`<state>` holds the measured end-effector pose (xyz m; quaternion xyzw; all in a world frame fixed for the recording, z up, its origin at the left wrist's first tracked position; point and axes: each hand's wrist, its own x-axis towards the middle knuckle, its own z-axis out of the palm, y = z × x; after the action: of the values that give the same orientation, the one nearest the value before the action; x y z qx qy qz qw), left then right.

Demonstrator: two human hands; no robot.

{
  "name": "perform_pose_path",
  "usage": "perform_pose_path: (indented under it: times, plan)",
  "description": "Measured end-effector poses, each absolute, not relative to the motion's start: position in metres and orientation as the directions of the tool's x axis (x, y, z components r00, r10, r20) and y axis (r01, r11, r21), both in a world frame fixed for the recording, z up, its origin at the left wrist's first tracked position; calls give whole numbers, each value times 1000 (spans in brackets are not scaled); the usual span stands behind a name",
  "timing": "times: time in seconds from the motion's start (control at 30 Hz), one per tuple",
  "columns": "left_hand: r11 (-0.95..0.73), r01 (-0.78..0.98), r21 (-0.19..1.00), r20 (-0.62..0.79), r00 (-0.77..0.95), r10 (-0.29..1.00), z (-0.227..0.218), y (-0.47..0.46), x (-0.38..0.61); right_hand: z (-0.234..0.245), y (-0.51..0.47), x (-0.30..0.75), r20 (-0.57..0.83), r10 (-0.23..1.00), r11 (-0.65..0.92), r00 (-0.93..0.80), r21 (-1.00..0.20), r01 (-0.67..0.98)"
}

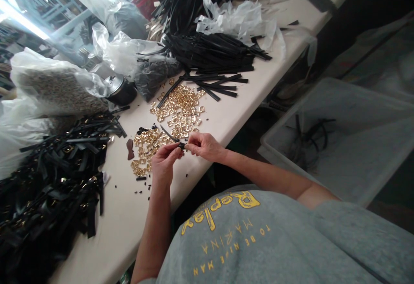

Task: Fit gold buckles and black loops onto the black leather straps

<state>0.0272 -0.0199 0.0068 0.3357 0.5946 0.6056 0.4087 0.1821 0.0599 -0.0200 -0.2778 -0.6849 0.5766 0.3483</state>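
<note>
Strap, black and narrow, slants with its long axis from ten o'clock to four o'clock, free tip towards ten; its lower end sits at the fingertips of both hands; the left hand, at the strap's seven o'clock, is closed in a pinch on that lower end; the right hand, at its four o'clock, has fingers curled and thumb pressed in, pinching beside the left fingertips, though exactly what lies under them is too small to tell.

From the hands, left to right: at eight o'clock a heap of black straps with gold glints; at ten a clear bag of small pieces; farther off, bluish metal framework; at nine, nearer, a brown piece; at twelve, gold buckles spread over the pale table; at one, black strips; at three, beyond the table edge, a translucent bin.
</note>
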Motion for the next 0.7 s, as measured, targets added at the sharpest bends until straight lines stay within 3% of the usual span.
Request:
perform_pose_path:
  times: [0.13, 0.37, 0.57, 0.7]
  plan:
    - [38, -71, 997, -67, -464, 883, 5, -19, 32, -15, 60, 182, 160, 807, 275, -569, -954, 121]
    - [-74, 255, 964, 185, -446, 876, -7, -24, 35, -9, 59, 180, 146, 816, 368, -559, -877, 309]
    - [-107, 346, 932, 254, -415, 874, -7, -22, 31, -15, 62, 183, 196, 770, 407, -607, -884, 231]
    - [-32, 125, 992, 85, -446, 891, -8, -20, 35, -19, 66, 188, 189, 708, 254, -680, -967, -4]
